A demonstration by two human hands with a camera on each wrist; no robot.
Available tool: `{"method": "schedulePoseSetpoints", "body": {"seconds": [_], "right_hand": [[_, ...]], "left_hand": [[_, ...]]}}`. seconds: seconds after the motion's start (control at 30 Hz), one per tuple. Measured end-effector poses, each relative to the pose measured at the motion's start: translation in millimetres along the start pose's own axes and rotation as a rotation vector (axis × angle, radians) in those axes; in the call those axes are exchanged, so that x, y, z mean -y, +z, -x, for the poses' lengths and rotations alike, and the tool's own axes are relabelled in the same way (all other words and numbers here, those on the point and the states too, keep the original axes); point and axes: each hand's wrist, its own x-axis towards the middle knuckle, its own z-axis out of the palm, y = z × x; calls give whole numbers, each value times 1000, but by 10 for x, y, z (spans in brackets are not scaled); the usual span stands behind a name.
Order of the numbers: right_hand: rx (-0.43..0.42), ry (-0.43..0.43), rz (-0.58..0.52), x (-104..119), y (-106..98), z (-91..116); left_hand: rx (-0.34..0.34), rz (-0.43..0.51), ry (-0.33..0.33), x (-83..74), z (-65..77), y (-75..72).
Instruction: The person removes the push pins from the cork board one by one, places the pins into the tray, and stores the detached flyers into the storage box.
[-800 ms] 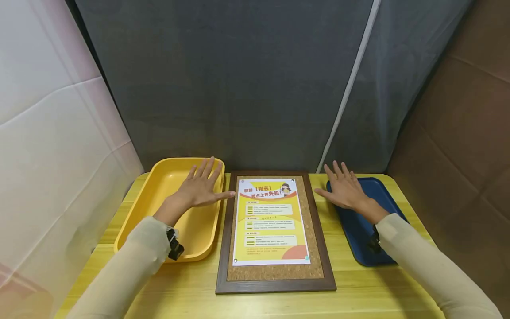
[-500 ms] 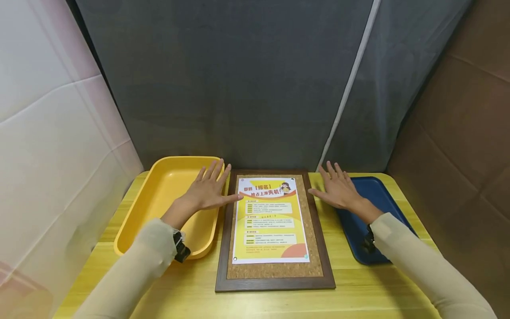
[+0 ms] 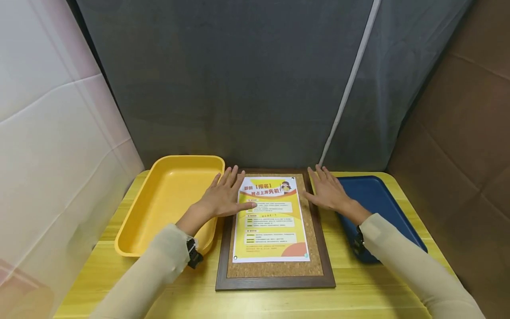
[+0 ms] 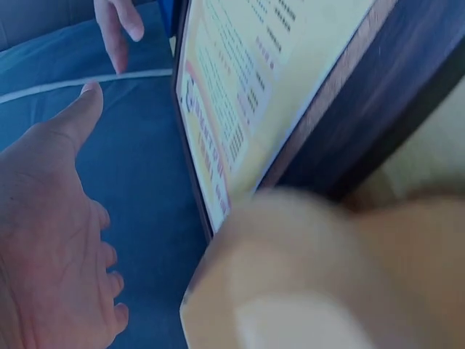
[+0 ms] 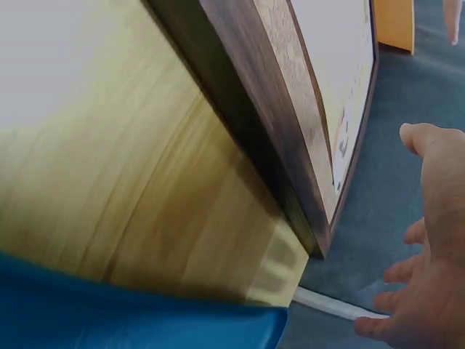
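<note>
A framed cork board (image 3: 276, 272) lies on the wooden table, with a yellow and white printed poster (image 3: 271, 221) on it, round pins showing at its corners. My left hand (image 3: 218, 197), fingers straight and spread, hovers over the board's upper left side; its thumb overlaps the poster in the head view. Over the upper right side of the frame is my right hand (image 3: 327, 191), also with straight fingers. In both wrist views the hands hold nothing and show a gap to the board. Part of the frame's left and right sides is hidden behind the hands.
A yellow tray (image 3: 131, 235) stands left of the board, partly behind my left arm. On the right lies a dark blue tray (image 3: 388, 199), partly under my right forearm. A grey curtain (image 3: 239, 79) hangs behind the table (image 3: 191, 301).
Both hands have moved inward: the left from above the yellow tray to the board's left side, the right from beside the blue tray to the board's right side. The board has stayed in place.
</note>
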Motion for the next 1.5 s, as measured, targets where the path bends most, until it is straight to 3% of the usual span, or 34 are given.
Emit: {"method": "schedulePoseSetpoints", "body": {"seconds": [0.63, 0.97, 1.2, 1.5], "right_hand": [[-68, -32, -41, 173, 212, -180], [-99, -5, -202, 153, 329, -251], [-176, -19, -324, 121, 422, -333], [-225, 9, -365, 138, 477, -446]], "left_hand": [[43, 43, 11, -350, -56, 352], [100, 75, 6, -402, -49, 563], [137, 68, -1, -393, -65, 626], [161, 118, -12, -358, -56, 683]]}}
